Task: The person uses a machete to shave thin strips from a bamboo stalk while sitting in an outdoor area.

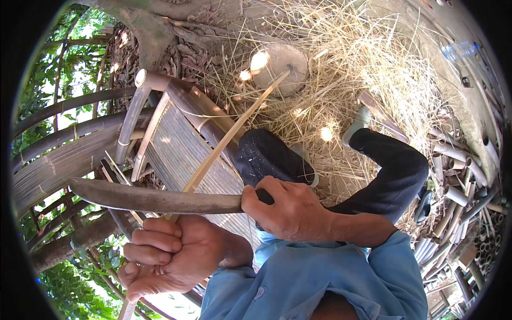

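My right hand (290, 210) is wrapped round the dark handle of a machete (154, 198). The long, worn blade points left and lies across a pale bamboo strip (229, 136), just above my left hand. Curled fingers of my left hand (168, 253) close on the lower part of that strip, and its end (128, 308) comes out below the palm. From there the strip slants up and right over my knee. Its far tip rests over a round, flat-topped block (280, 69) on the ground. Whether the edge is cutting into the strip cannot be made out.
At my left is a bamboo slatted bench (186, 144) with a thick pole frame. Straw-like shavings (368, 69) cover the ground ahead. Cut bamboo tubes (458, 194) pile up at the right, and a clear plastic bottle (460, 50) lies at the far right.
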`<action>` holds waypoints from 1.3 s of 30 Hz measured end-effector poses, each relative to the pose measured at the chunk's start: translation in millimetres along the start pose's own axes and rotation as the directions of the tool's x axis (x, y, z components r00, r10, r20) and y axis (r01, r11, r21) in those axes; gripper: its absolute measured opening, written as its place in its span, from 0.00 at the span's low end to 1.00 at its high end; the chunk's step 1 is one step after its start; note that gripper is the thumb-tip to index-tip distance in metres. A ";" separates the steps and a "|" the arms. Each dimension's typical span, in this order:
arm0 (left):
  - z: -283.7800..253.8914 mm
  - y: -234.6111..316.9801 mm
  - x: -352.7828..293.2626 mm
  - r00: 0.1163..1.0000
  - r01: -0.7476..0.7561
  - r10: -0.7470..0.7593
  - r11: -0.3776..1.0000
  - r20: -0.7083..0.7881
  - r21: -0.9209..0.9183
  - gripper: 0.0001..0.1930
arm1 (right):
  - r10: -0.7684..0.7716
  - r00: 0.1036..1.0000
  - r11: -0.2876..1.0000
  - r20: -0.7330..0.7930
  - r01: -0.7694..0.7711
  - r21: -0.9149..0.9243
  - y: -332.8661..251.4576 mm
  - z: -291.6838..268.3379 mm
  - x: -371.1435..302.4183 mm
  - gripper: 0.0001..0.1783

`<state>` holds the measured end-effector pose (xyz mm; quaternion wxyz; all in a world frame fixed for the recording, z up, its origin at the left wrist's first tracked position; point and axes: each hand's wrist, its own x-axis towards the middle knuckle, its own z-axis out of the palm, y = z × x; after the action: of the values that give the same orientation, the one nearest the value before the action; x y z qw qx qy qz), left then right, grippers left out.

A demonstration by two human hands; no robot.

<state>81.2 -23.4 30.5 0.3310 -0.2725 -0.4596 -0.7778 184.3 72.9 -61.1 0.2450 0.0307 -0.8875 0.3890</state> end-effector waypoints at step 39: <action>-34.4 -12.3 31.5 0.999 -0.034 0.033 0.999 0.033 0.033 0.18 | 0.733 0.680 0.649 0.006 -0.698 -0.302 371.6 89.1 -152.0 0.28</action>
<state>47.7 -58.1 32.1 0.3408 -0.2873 -0.4732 -0.7599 190.1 247.8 -433.3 0.0157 -0.3318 -0.8859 0.3238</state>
